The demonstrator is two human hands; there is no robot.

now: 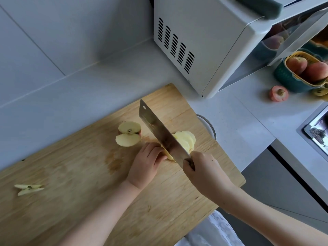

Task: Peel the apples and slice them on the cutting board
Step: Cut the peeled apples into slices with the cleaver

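Observation:
A wooden cutting board (79,183) fills the middle and lower left. My right hand (205,171) grips the handle of a broad steel cleaver (159,134), whose blade stands in a peeled apple piece (168,155). Fanned pale slices (186,141) lie to the right of the blade. My left hand (147,162) holds the uncut part with curled fingers, just left of the blade. An apple half (128,134) with some red skin and its core showing lies cut face up further left. A cut-out core piece (28,189) lies near the board's left end.
A white microwave (213,41) stands behind the board. At the right, a green and yellow basket (291,82) holds whole apples, with one loose apple (278,93) on the counter beside it. A sink edge (312,132) shows at far right. A metal rim (209,125) peeks from under the board.

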